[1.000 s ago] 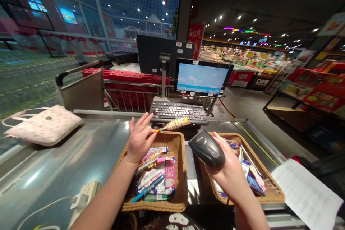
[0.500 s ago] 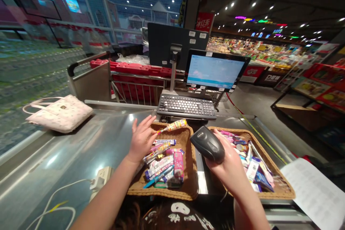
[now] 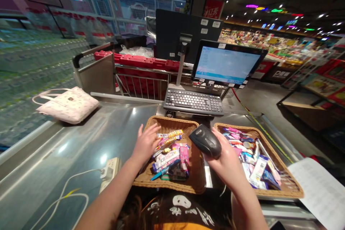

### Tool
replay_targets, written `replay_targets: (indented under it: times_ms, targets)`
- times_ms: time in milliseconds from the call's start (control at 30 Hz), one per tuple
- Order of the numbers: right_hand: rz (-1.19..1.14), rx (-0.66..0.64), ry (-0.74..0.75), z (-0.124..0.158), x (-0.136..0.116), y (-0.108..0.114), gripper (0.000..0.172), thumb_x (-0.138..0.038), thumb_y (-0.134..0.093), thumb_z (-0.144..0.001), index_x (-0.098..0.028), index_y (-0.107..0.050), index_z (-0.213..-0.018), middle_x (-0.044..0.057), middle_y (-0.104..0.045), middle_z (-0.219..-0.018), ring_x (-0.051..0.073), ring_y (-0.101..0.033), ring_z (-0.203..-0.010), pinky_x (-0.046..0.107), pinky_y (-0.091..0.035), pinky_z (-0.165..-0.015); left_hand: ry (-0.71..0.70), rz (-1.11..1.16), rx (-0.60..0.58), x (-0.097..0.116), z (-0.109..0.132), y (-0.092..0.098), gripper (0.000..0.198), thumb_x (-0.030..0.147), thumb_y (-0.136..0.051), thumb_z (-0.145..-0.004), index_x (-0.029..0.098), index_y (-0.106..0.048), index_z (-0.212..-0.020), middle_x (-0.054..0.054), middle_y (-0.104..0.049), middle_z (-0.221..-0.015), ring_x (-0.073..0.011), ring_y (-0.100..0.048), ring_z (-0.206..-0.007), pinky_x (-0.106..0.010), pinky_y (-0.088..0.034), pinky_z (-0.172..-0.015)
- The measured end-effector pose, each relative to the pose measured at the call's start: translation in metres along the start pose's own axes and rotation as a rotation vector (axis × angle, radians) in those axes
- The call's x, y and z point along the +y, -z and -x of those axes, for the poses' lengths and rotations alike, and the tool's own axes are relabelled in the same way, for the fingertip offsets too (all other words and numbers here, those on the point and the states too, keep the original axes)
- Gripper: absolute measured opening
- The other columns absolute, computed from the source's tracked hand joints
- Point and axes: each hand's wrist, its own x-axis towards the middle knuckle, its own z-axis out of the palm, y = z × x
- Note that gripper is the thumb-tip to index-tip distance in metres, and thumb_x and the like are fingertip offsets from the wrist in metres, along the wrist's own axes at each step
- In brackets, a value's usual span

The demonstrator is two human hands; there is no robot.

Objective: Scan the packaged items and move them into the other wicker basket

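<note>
Lowering the candy stick (image 3: 171,134) into the left basket (image 3: 172,122), the left hand (image 3: 147,143) is hiding its grip: cannot tell. Beside that basket, the right hand (image 3: 229,160) is clasping the scanner (image 3: 206,140).

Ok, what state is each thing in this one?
left hand: open, fingertips on the sweets
right hand: shut on the scanner
left basket: holds sweets, far end bare
right basket: full of packets
screen: lit
handbag: lying flat on the counter
power strip: on the counter, white cable attached

No legible text, red sign (image 3: 212,7) included
</note>
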Motion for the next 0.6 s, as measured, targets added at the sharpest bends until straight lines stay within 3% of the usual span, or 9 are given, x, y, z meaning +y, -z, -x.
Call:
replay_targets:
  times_ms: [167, 367, 600]
  targets:
    - [0.001, -0.016, -0.013, 0.0, 0.001, -0.006, 0.042, -0.021, -0.061, -0.078, -0.021, -0.064, -0.12, 0.013, -0.06, -0.134, 0.036, -0.045, -0.138, 0.06, -0.037, -0.113, 0.065, -0.065, -0.09, -0.001, -0.001, -0.008, 0.019, 0.015, -0.057, -0.086, 0.019, -0.064, -0.069, -0.008, -0.069, -0.127, -0.0304, -0.052, -0.133, -0.067, -0.017, -0.116]
    - [-0.011, -0.036, -0.029, 0.001, 0.002, -0.012, 0.038, -0.024, -0.064, -0.078, -0.02, -0.065, -0.116, 0.013, -0.06, -0.134, 0.035, -0.044, -0.139, 0.057, -0.037, -0.115, 0.124, -0.205, -0.136, -0.003, 0.002, -0.018, 0.024, 0.011, -0.054, -0.085, 0.018, -0.074, -0.096, -0.013, -0.069, -0.125, -0.0346, -0.046, -0.137, -0.07, -0.012, -0.116]
    - [-0.03, -0.054, -0.036, 0.002, 0.001, -0.013, 0.04, -0.02, -0.063, -0.076, -0.021, -0.065, -0.117, 0.013, -0.059, -0.136, 0.034, -0.042, -0.14, 0.057, -0.036, -0.115, 0.141, -0.313, -0.29, -0.006, 0.008, -0.026, 0.025, 0.009, -0.054, -0.081, 0.015, -0.078, -0.087, -0.02, -0.065, -0.129, -0.04, -0.041, -0.14, -0.071, -0.015, -0.115]
